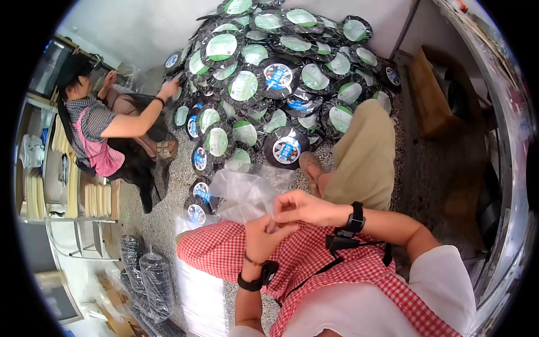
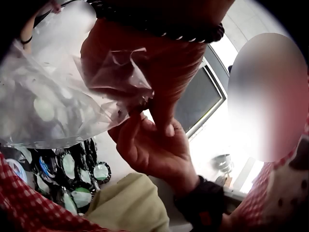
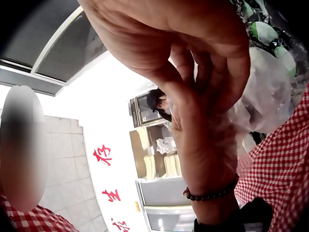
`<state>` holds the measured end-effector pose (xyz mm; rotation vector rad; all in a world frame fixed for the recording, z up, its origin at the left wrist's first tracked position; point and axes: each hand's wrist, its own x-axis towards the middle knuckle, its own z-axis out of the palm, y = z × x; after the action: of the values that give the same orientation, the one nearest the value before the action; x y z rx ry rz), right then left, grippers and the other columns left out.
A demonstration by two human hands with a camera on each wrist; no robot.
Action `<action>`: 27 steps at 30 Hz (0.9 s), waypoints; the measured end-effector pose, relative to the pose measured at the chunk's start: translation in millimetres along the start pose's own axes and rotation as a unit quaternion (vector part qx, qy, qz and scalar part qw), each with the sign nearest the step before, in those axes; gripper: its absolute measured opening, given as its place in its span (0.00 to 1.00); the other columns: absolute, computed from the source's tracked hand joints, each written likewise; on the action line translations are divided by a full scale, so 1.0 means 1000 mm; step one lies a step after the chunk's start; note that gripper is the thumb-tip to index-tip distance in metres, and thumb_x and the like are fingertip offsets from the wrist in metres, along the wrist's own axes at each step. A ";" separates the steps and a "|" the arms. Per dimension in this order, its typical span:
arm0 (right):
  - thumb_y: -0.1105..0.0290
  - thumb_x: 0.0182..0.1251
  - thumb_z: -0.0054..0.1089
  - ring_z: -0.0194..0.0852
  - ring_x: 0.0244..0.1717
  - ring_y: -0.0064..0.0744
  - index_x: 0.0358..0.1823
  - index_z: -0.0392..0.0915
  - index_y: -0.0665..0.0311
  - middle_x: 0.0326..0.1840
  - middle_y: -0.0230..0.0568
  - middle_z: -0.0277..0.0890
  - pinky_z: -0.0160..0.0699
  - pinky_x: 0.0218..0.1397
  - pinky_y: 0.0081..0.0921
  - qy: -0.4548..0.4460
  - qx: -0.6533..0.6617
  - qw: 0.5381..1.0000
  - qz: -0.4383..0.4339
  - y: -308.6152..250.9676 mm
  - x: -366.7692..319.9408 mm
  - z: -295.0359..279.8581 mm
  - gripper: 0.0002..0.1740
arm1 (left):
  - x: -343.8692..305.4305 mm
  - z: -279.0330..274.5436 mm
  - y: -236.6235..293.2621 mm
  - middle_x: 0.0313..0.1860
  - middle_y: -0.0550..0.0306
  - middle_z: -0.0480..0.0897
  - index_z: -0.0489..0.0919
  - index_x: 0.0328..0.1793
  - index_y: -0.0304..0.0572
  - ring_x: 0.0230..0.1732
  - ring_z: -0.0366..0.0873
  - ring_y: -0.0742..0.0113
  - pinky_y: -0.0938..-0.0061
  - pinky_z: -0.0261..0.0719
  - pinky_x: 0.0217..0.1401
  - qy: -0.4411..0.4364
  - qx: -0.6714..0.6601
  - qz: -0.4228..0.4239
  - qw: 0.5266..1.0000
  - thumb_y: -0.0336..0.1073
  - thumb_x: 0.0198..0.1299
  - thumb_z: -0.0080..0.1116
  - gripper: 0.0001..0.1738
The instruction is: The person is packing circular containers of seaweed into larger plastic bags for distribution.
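A clear plastic bag (image 1: 241, 194) spreads out over the lap, in front of both hands. The left hand (image 1: 263, 238), a beaded bracelet at its wrist, pinches the gathered edge of this bag. Right beside it, the right hand (image 1: 306, 208) has its fingertips and thumb closed on the same edge. In the left wrist view the crumpled bag (image 2: 48, 106) hangs off to the left, and the right hand (image 2: 157, 150) meets the left from below. Seen from the right wrist, the right hand (image 3: 183, 43) bends over the left hand (image 3: 207, 145), hiding much of the pinched edge.
A big heap of round black packages (image 1: 244, 84) with green or blue labels lies ahead against the wall. Another person (image 1: 112, 123) sits at the left, reaching to it. A cardboard box (image 1: 429, 95) stands at right; wrapped black stacks (image 1: 156, 281) lie lower left.
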<state>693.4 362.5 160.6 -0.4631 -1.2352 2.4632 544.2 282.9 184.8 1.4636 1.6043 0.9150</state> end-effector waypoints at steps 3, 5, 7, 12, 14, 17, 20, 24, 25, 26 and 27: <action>0.67 0.68 0.52 0.76 0.46 0.30 0.36 0.69 0.64 0.41 0.41 0.76 0.77 0.48 0.28 0.060 0.166 0.984 -0.036 -0.023 -0.003 -0.003 0.08 | -0.017 -0.012 -0.006 0.12 0.70 0.61 0.65 0.16 0.40 0.18 0.54 0.83 0.82 0.52 0.18 0.008 -0.089 -0.033 0.995 0.33 0.55 0.63 0.20; 0.65 0.71 0.46 0.76 0.45 0.35 0.37 0.66 0.63 0.39 0.42 0.75 0.78 0.49 0.38 0.090 0.320 0.941 -0.068 -0.060 -0.013 -0.003 0.09 | -0.018 -0.009 -0.023 0.15 0.73 0.64 0.67 0.18 0.43 0.18 0.57 0.85 0.83 0.54 0.19 0.153 -0.160 -0.083 0.972 0.30 0.64 0.51 0.18; 0.64 0.71 0.46 0.76 0.44 0.35 0.37 0.66 0.63 0.39 0.43 0.75 0.78 0.49 0.39 0.073 0.287 0.952 -0.073 -0.056 -0.017 -0.014 0.10 | -0.010 -0.011 -0.033 0.16 0.73 0.64 0.67 0.18 0.43 0.18 0.57 0.85 0.83 0.54 0.19 0.231 -0.264 -0.127 0.928 0.30 0.64 0.51 0.18; 0.66 0.67 0.54 0.71 0.39 0.19 0.42 0.66 0.66 0.35 0.33 0.71 0.74 0.45 0.22 0.032 -0.204 0.978 -0.008 -0.035 -0.004 -0.010 0.11 | 0.003 -0.006 -0.020 0.16 0.69 0.66 0.64 0.14 0.43 0.19 0.59 0.81 0.81 0.57 0.20 0.173 -0.067 -0.037 0.982 0.26 0.56 0.58 0.20; 0.68 0.64 0.58 0.68 0.37 0.15 0.41 0.68 0.67 0.34 0.30 0.71 0.71 0.43 0.17 -0.007 -0.042 0.997 0.057 -0.019 0.005 -0.014 0.12 | 0.025 0.011 0.029 0.13 0.66 0.64 0.64 0.14 0.39 0.18 0.57 0.81 0.80 0.54 0.18 0.145 0.018 0.041 0.988 0.24 0.50 0.62 0.19; 0.64 0.64 0.59 0.70 0.33 0.17 0.35 0.72 0.66 0.32 0.29 0.73 0.73 0.39 0.17 0.027 -0.007 1.000 -0.013 -0.021 0.008 -0.028 0.12 | 0.033 0.006 0.027 0.13 0.63 0.65 0.69 0.18 0.36 0.17 0.58 0.80 0.79 0.54 0.18 0.078 0.073 0.016 0.994 0.25 0.50 0.63 0.15; 0.67 0.64 0.57 0.72 0.36 0.19 0.35 0.72 0.65 0.34 0.30 0.74 0.75 0.42 0.19 0.097 0.158 0.982 0.025 -0.039 0.009 -0.035 0.08 | 0.016 -0.001 0.007 0.12 0.61 0.67 0.72 0.18 0.37 0.17 0.59 0.80 0.77 0.55 0.18 -0.010 -0.017 -0.037 0.999 0.28 0.51 0.62 0.12; 0.66 0.70 0.47 0.73 0.39 0.23 0.36 0.70 0.62 0.36 0.32 0.74 0.76 0.45 0.21 0.036 0.425 0.904 -0.039 -0.066 0.004 -0.055 0.08 | 0.021 0.007 0.000 0.27 0.58 0.77 0.76 0.28 0.35 0.26 0.73 0.71 0.72 0.72 0.27 0.323 -0.143 -0.127 0.927 0.30 0.58 0.55 0.07; 0.67 0.71 0.45 0.72 0.42 0.23 0.42 0.71 0.60 0.38 0.33 0.72 0.72 0.51 0.27 -0.125 0.501 0.853 -0.083 -0.055 0.007 -0.065 0.07 | 0.003 -0.016 -0.049 0.35 0.56 0.77 0.74 0.41 0.35 0.33 0.74 0.69 0.73 0.75 0.33 0.195 0.129 -0.113 0.966 0.30 0.61 0.50 0.06; 0.67 0.71 0.45 0.72 0.42 0.23 0.42 0.71 0.60 0.38 0.33 0.72 0.72 0.51 0.27 -0.109 0.503 0.852 -0.099 -0.038 0.011 -0.072 0.07 | -0.012 -0.045 -0.099 0.43 0.54 0.77 0.72 0.53 0.35 0.40 0.74 0.68 0.75 0.77 0.39 0.055 0.391 -0.077 0.916 0.31 0.64 0.45 0.14; 0.64 0.71 0.44 0.69 0.35 0.20 0.38 0.70 0.59 0.33 0.30 0.70 0.70 0.41 0.22 -0.109 0.434 0.893 -0.038 -0.019 0.015 -0.076 0.08 | -0.011 -0.054 -0.086 0.49 0.49 0.75 0.70 0.56 0.33 0.45 0.75 0.59 0.66 0.76 0.47 0.103 -0.017 -0.148 0.983 0.34 0.64 0.43 0.17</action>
<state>716.3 432.8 131.2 0.1117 -0.1029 2.7115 458.5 264.4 133.4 1.0952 1.8856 0.9368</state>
